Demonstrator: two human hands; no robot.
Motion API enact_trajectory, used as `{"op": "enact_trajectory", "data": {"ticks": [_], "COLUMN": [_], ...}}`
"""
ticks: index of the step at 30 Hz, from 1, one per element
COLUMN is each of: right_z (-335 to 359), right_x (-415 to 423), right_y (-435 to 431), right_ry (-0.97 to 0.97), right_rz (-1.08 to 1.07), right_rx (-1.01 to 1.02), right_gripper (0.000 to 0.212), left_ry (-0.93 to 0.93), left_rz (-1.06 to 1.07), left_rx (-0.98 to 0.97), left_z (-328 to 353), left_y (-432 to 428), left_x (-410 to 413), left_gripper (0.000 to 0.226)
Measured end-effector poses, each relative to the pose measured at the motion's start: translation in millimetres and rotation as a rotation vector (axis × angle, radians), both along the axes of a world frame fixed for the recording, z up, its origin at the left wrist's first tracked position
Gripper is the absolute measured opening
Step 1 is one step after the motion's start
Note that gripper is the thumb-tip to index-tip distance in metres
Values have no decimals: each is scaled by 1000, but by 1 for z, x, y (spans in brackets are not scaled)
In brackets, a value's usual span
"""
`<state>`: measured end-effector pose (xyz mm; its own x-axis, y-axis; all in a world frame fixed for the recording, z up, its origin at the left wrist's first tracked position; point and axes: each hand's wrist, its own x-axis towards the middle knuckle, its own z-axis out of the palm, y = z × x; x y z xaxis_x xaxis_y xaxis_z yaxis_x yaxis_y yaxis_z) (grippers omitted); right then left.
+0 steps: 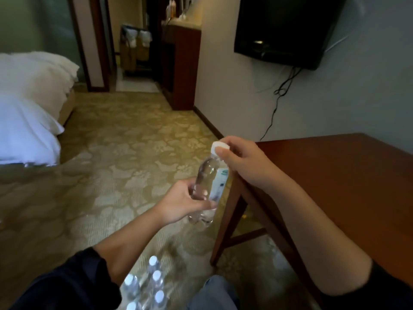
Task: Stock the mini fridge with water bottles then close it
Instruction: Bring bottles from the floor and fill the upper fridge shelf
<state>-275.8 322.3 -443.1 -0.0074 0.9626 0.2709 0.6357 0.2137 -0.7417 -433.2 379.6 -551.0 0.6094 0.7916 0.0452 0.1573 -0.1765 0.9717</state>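
A clear water bottle (206, 173) is held in the air just off the left corner of the wooden worktop (335, 175). It is tilted, with its white cap (218, 147) uppermost and leaning toward the worktop's edge. The left grip (178, 204) is curled round the bottle's lower half, its fingers wrapped over the clear plastic beside the label. The right grip (243, 164) pinches the cap between thumb and fingertips, and its forearm crosses in front of the worktop.

Below and to the left of the worktop's leg, a blurred cluster of capped bottles (145, 285) sits low over the patterned carpet (111, 153). Well to the left of the worktop is a bed (29, 108) with white bedding. On the wall above the worktop hangs a dark television (286, 30), and its cable (274, 108) trails down toward the worktop's far edge.
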Motion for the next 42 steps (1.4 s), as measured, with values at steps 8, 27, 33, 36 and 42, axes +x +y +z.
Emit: {"op": "enact_trajectory", "data": {"ticks": [8,27,33,36,42], "right_z": [63,171,193,202,220], "right_x": [39,162,200,219,260], "right_y": [-96,-386,-469,-505,-557], "right_ry": [223,-92,-144,-175,-295], "right_rz": [-198,-712,-915,-1025,-1268], "right_rx": [103,373,399,409,427], "right_gripper": [19,40,39,37,47], "left_ry": [-119,-312,-367,-379,-369], "left_rz": [-32,-539,-714,-792,-840], "left_rx": [118,265,281,339,405], "left_z": [107,233,254,265,285], "left_y": [-76,-308,-382,-416,-479], "left_x": [52,252,319,351,411], "left_gripper": [21,24,44,71,45]}}
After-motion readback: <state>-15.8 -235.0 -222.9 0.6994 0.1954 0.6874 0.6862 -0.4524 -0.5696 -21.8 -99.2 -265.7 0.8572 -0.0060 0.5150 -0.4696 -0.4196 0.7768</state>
